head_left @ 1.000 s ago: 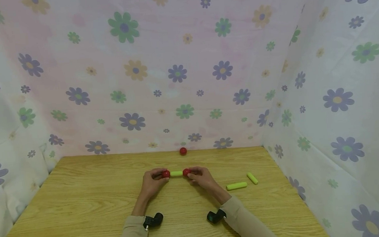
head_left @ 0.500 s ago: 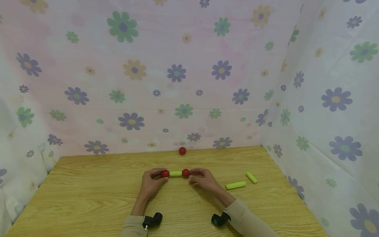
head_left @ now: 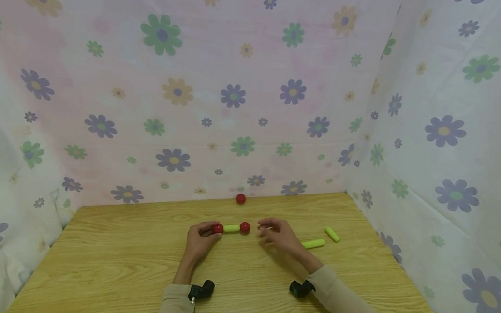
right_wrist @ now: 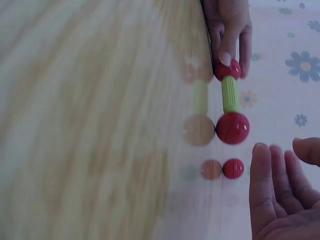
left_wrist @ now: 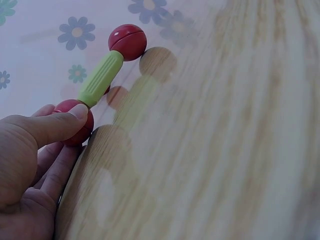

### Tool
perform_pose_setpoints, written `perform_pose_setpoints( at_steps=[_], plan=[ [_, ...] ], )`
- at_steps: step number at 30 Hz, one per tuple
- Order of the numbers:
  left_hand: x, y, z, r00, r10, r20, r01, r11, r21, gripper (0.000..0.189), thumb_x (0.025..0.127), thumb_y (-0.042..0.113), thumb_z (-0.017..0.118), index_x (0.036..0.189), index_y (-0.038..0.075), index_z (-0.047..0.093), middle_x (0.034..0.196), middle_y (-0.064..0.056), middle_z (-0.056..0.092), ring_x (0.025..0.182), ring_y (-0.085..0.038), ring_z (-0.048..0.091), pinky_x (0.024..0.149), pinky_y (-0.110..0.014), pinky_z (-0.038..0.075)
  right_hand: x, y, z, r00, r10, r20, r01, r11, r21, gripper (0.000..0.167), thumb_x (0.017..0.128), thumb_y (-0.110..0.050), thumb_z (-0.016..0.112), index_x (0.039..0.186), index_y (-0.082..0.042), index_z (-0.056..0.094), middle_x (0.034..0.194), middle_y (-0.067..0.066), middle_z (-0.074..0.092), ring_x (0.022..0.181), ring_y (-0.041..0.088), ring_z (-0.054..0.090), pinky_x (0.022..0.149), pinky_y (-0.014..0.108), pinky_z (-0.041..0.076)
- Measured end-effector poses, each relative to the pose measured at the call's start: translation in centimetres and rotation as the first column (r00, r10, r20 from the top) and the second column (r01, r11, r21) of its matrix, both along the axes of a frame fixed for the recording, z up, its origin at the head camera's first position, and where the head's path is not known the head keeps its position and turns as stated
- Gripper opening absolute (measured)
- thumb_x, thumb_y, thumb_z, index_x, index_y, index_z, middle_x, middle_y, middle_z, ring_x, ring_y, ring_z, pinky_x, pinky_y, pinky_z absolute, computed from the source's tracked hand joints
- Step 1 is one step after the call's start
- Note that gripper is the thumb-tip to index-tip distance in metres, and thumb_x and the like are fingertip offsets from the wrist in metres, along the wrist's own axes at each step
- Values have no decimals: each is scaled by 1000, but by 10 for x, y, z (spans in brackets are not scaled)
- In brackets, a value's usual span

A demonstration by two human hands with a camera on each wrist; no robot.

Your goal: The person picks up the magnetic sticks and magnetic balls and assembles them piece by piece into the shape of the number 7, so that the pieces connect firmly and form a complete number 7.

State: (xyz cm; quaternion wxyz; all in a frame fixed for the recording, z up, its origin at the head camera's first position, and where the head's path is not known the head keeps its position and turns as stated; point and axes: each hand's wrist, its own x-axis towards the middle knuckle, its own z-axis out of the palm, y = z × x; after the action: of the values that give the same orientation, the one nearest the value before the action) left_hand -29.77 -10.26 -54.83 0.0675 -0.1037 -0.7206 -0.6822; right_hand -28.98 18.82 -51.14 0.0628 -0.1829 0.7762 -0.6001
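Left hand pinching a red ball, green rod joining a second ball, right hand near that — thumb and fingers apart

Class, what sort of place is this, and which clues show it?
Probably a staged tabletop recording area, indoors: a wood-grain table, flower-patterned sheets behind it and at both sides, and black wrist devices.

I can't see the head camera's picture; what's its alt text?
Left hand pinching one of two red balls joined by a lime-green rod on a wood-grain table; the right hand holds nothing. Another red ball and two lime-green rods lie nearby.
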Motion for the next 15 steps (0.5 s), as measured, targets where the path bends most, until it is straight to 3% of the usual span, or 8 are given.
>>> perform_pose_setpoints(
  at_steps=[7, 15],
  plan=[
    [0, 0, 0, 1000, -5, 1, 5, 1000, -3, 38, 84, -10, 77, 122, -11, 69, 125, -30, 65, 117, -44, 64, 98, -39, 58, -5, 30, 7, 997, 63, -45, -62, 998, 29, 40, 105, -15, 58, 133, 15, 55, 122, 37, 61, 105, 49, 65, 84, 45, 63],
    [1, 0, 0, 1000, -6, 12, 6, 1000, 4, 39, 85, -10, 76, 123, -11, 68, 126, -31, 64, 118, -44, 64, 97, -37, 58, -10, 70, 13, 985, 140, -100, -123, 980, 155, 36, 106, -11, 56, 130, 15, 56, 121, 34, 63, 106, 48, 64, 86, 49, 61]
  ],
)
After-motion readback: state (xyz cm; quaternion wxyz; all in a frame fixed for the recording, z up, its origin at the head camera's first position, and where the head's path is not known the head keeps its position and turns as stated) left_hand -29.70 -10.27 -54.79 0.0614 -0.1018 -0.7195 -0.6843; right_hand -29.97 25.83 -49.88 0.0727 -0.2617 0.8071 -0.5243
